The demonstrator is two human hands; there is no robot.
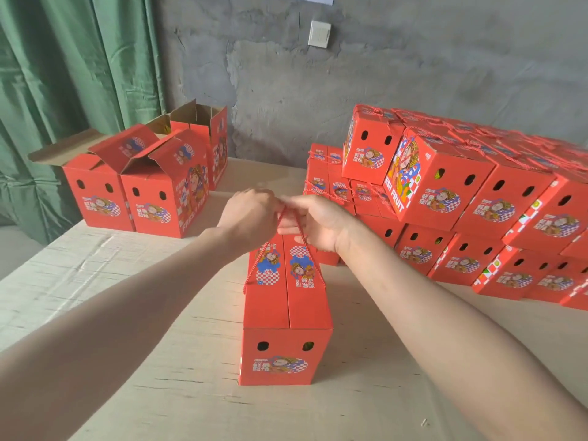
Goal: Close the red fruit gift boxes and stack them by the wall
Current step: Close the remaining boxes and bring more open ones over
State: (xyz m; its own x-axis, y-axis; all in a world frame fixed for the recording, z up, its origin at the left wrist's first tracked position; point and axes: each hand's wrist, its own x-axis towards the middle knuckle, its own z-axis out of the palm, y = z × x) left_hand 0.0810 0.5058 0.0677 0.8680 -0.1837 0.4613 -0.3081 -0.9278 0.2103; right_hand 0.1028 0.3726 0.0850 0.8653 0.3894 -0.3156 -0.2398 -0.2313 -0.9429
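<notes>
A red fruit gift box [286, 313] stands in the middle of the table with both top flaps down. Its red rope handles [288, 218] rise from the lid. My left hand [251, 214] and my right hand [318, 221] meet above the far end of the box, and both pinch the rope loops where they come together. On the right, by the grey wall, a stack of closed red boxes [461, 202] sits in rows two and three high. Three open red boxes [149, 179] with raised flaps stand at the back left.
The pale wooden table [127, 313] has bare surface to the left and in front of the box. A green curtain [63, 74] hangs at the left. On the wall above is a white light switch [319, 34].
</notes>
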